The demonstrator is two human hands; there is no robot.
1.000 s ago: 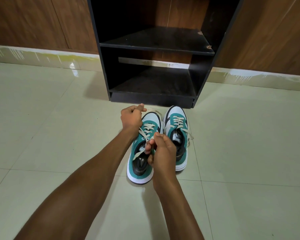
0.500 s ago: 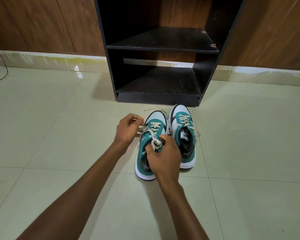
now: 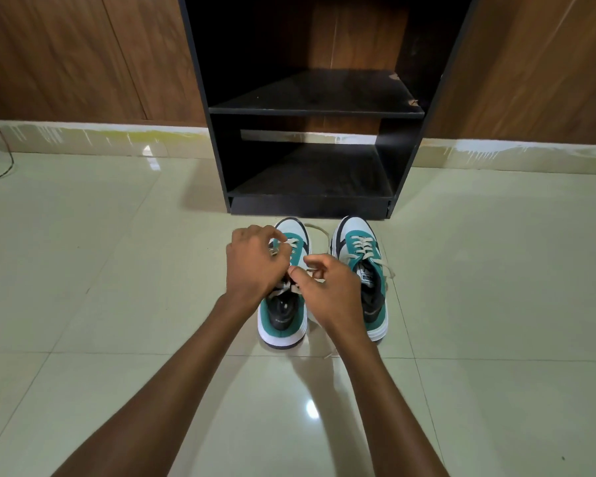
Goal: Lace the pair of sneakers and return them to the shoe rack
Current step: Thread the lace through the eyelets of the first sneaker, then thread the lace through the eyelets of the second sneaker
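Both hands' grip, left hand [image 3: 255,266] and right hand [image 3: 331,290], pinched on flat cream laces [image 3: 295,244] (teal suede sneaker [image 3: 284,304]).

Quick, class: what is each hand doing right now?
Left hand: closed, pinching the lace of the left sneaker.
Right hand: closed, pinching the same lace.

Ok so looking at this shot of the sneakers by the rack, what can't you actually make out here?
- Head view: the lacing on the left sneaker is hidden under the left hand and right hand.
- Whether the lace is tied yet: covered by the fingers.
- The shoe rack is cut off by the top edge, so any higher shelves are unseen.
- The tongue logo on the right sneaker is too small to read for certain.
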